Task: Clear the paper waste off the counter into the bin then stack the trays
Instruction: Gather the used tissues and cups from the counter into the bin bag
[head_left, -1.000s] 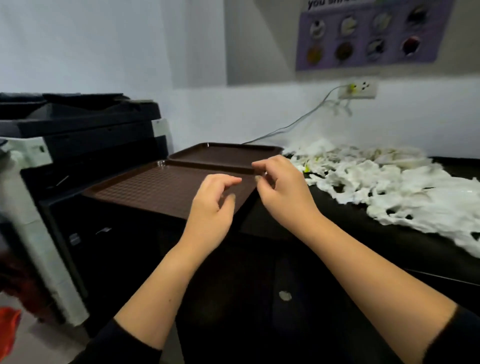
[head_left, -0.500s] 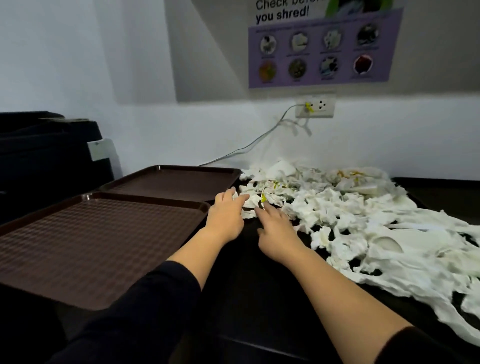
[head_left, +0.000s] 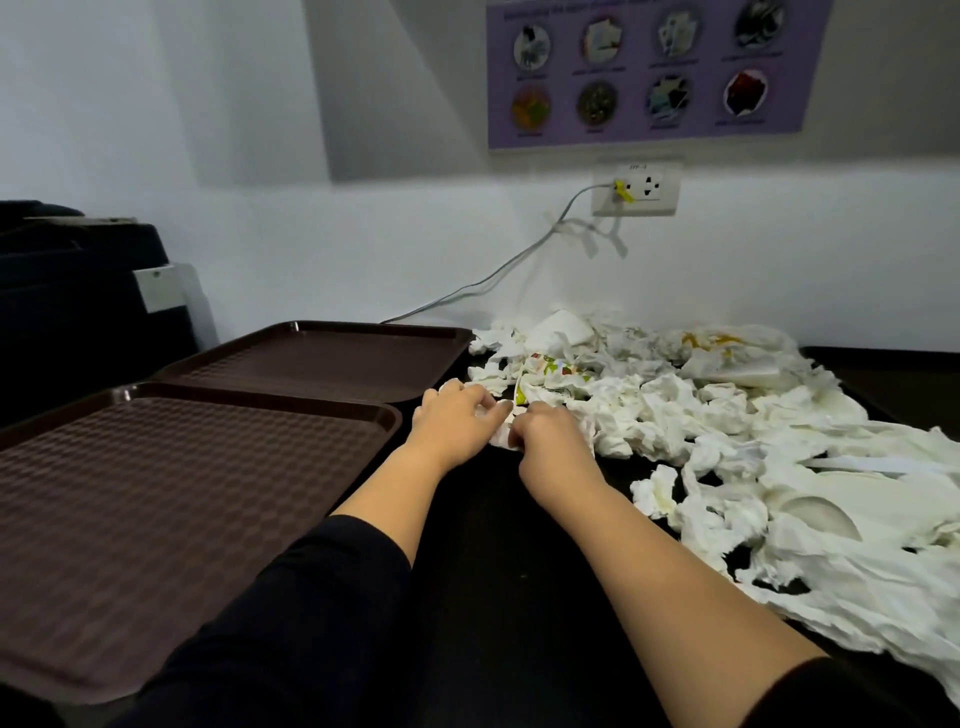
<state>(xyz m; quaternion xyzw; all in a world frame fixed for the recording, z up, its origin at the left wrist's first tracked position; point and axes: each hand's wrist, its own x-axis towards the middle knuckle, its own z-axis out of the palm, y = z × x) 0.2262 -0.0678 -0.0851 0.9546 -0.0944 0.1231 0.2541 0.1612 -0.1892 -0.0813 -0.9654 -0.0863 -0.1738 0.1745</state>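
A wide heap of crumpled white paper waste (head_left: 727, 415) covers the right half of the black counter (head_left: 493, 571). Both hands sit at its left edge. My left hand (head_left: 457, 421) curls its fingers on a crumpled napkin (head_left: 501, 434), and my right hand (head_left: 553, 439) closes on the same clump from the right. A printed wrapper (head_left: 550, 371) lies just beyond the hands. Two brown trays lie side by side on the left, the near tray (head_left: 156, 493) and the far tray (head_left: 332, 358). No bin is in view.
A black printer (head_left: 78, 291) stands at the far left behind the trays. A grey cable (head_left: 493, 275) runs down the wall from the socket (head_left: 636, 189) to the counter behind the far tray. A purple poster (head_left: 644, 73) hangs above.
Both hands moved from the near tray's corner rightward to the paper heap and have now closed on a crumpled napkin at its left edge. The view has swung right.
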